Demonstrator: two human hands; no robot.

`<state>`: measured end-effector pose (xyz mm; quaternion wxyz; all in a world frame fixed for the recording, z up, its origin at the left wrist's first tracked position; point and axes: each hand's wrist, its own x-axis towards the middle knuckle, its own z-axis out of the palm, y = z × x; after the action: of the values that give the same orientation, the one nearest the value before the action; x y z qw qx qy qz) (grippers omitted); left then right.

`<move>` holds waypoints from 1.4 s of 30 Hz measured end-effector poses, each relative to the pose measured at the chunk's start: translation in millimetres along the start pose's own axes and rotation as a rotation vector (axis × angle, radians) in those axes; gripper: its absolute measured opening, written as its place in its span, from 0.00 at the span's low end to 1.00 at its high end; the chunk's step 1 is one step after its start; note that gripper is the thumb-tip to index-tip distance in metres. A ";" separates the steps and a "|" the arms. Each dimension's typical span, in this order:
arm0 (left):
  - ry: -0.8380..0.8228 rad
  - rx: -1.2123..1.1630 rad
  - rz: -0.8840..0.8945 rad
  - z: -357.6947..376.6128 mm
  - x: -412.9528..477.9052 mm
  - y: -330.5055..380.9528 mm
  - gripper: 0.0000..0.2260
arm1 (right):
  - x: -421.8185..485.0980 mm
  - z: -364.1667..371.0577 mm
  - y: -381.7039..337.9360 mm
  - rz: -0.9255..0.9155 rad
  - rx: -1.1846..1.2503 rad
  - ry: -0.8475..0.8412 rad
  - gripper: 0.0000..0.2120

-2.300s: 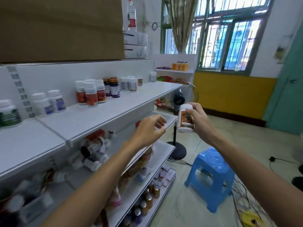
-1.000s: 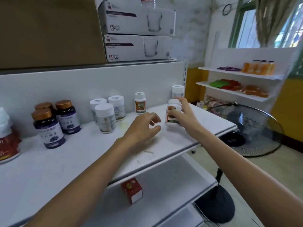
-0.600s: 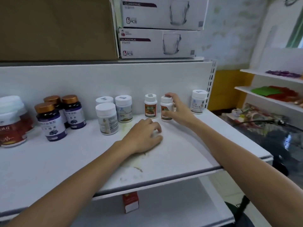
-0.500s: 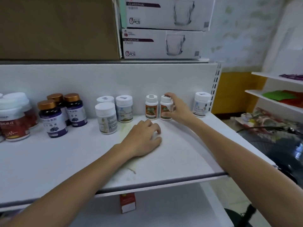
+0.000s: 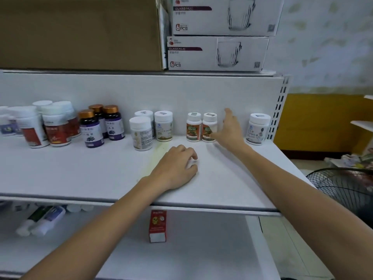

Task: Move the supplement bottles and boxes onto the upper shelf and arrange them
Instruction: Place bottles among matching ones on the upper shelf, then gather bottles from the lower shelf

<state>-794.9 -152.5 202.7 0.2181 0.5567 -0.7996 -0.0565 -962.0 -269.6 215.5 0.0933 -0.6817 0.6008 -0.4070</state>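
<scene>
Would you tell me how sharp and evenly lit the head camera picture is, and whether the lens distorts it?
Head view: light is soft and even, no hard glare, a faint shadow under the right hand; the lower shelf is dimmer. Head view: bottle labels are soft, and the upper shelf edge bows from the wide lens.
</scene>
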 end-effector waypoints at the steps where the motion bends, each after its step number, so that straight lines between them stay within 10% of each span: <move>1: 0.001 0.002 -0.004 -1.0 -4.1 0.8 0.12 | -3.5 -2.8 -1.9 -0.005 -0.013 0.014 0.43; 19: 0.364 -0.046 -0.185 -56.0 -186.1 -66.0 0.10 | -186.4 22.4 -131.4 -0.192 0.218 -0.027 0.23; 42: 0.223 -0.111 -0.503 -1.1 -313.4 -209.0 0.11 | -290.3 218.6 -137.4 -0.062 0.192 -0.499 0.17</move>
<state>-524.2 56.3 44.5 0.3139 0.7278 -0.6030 -0.0907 -698.7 -53.0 29.3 0.2902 -0.7671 0.4967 -0.2840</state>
